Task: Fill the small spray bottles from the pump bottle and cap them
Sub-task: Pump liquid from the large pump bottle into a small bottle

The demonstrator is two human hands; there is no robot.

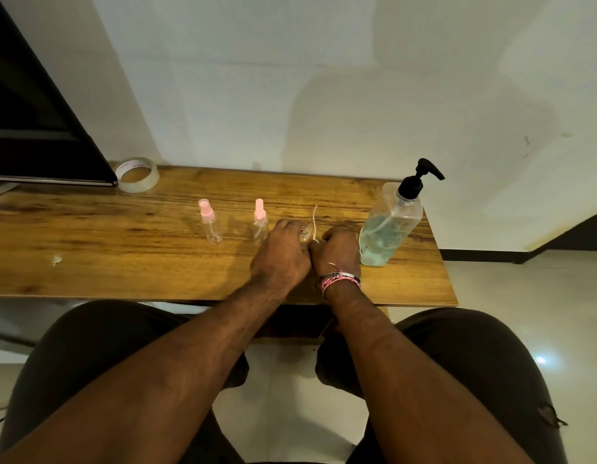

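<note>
Both hands meet left of the pump bottle [389, 226]: an uncapped small bottle [304, 233] is gripped by the left hand [282, 254], its dip tube [314, 222] pinched by the right hand [337, 251] (2 capped spray bottles [210, 222] farther left).

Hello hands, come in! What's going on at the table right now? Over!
Left hand grips open small bottle. Right hand pinches its dip tube. Two pink-capped bottles wait left; pump bottle stands right. Nothing blocking.
</note>
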